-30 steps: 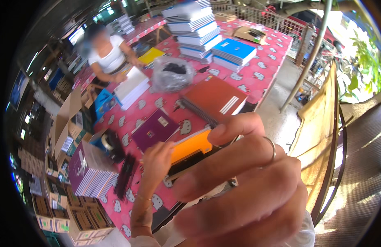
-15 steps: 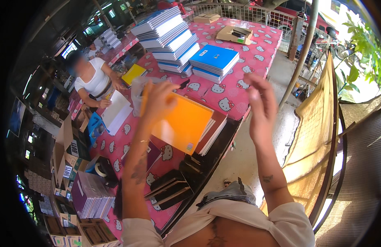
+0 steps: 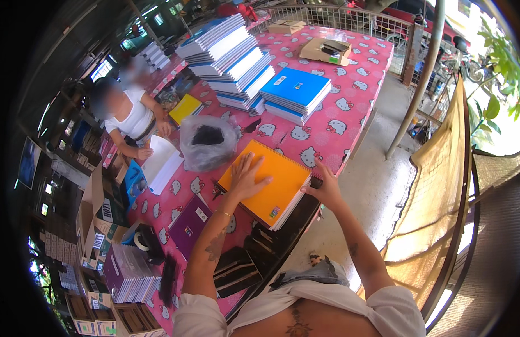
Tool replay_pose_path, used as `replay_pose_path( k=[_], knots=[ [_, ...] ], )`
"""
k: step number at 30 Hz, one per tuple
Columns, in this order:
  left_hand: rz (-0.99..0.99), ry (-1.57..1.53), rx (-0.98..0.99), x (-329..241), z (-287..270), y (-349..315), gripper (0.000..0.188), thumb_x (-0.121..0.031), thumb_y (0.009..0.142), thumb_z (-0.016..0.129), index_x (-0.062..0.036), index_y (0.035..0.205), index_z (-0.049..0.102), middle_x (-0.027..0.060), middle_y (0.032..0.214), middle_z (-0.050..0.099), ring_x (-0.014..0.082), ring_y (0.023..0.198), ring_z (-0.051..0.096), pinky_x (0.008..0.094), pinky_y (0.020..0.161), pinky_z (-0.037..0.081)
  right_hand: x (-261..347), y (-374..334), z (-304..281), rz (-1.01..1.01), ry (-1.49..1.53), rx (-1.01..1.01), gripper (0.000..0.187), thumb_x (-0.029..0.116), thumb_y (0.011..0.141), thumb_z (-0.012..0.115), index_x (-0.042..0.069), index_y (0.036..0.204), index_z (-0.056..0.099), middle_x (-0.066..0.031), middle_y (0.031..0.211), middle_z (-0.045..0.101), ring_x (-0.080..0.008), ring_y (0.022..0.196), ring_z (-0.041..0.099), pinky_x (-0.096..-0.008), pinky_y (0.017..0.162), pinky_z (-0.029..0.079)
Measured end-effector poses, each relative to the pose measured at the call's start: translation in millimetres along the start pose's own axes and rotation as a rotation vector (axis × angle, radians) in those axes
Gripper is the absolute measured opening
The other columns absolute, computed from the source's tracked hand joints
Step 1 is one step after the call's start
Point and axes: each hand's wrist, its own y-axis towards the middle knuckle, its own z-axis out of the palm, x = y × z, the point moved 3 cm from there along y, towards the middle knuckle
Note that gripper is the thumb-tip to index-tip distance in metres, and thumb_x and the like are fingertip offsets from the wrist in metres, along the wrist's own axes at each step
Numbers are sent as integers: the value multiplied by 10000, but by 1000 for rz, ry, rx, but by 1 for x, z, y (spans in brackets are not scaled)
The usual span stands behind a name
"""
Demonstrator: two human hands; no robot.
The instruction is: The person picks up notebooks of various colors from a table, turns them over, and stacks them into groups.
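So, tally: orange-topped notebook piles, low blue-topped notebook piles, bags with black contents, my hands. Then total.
Orange-topped notebook pile: 1
Low blue-topped notebook pile: 1
Bag with black contents: 1
Left hand, right hand: 2
Total: 5

The table (image 3: 349, 73) is covered with a pink cloth printed with white cat faces, and another table (image 3: 171, 69) farther back is dressed in similar pink. The far side is bounded by a wire-mesh fence (image 3: 355, 21). A pale concrete floor (image 3: 369, 163) is crossed by a slanting metal pole (image 3: 423, 84). To the right, a yellowish fabric sheet (image 3: 431, 191) and a brown woven screen (image 3: 501, 208) are lit by strong daylight, with green leaves (image 3: 489, 109) seen above. The left interior is left dim, broken by bright window openings (image 3: 102, 68).
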Motion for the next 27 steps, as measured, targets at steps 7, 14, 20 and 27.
replay_pose_path(
  k=[7,14,20,27],
  knots=[
    [-478,-358,78,91,-2,34,566,-477,992,438,-16,1293,569,303,1243,598,482,1168,555,532,1005,425,68,-43,65,-453,-223,-52,594,381,898,637,133,1417,487,-129,1392,506,-281,1371,402,-524,1138,237],
    [-296,-248,-601,158,-15,-26,485,-381,1036,368,15,1180,611,286,1133,644,461,1091,590,495,950,467,66,-39,78,-401,-303,190,533,372,896,620,114,1357,547,-118,1382,520,-294,1355,432,-533,1142,220],
    [-688,-235,-9,324,-10,-273,637,-356,766,764,-5,1264,577,254,1144,633,410,1088,609,446,933,482,154,-94,67,-541,154,179,138,167,828,715,95,847,599,-73,1108,647,-280,1099,591,-526,1001,361],
    [-611,-152,281,287,1,-250,795,-395,669,831,-16,1310,554,238,1222,627,407,1155,583,432,982,460,190,-165,176,-538,-17,729,540,315,803,744,186,1302,583,-78,1242,608,-325,1103,605,-445,937,471]
  ],
)
